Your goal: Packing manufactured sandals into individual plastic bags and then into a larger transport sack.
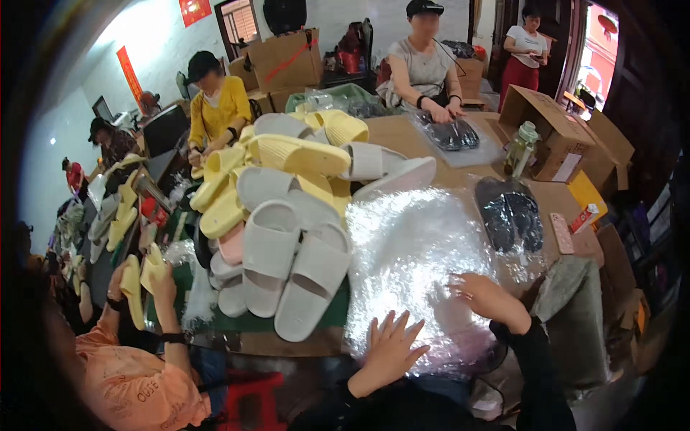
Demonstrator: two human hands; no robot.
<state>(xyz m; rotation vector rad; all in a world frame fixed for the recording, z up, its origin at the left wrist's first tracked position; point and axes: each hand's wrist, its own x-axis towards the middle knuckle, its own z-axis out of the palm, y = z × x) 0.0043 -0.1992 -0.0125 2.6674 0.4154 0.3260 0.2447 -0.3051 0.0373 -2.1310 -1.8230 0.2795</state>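
Both your hands lay on the stack of clear plastic bags (pixel 410 266).
Your left hand (pixel 388 352) pressed flat, fingers spread, at the table's near edge; your right hand (pixel 485 296) rested open just beyond.

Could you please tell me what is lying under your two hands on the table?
Both the left hand and the right hand rest on a stack of clear plastic bags. The table beneath is hidden by the shiny bags.

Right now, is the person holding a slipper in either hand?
No: the left hand and right hand rest flat on the clear plastic bags.
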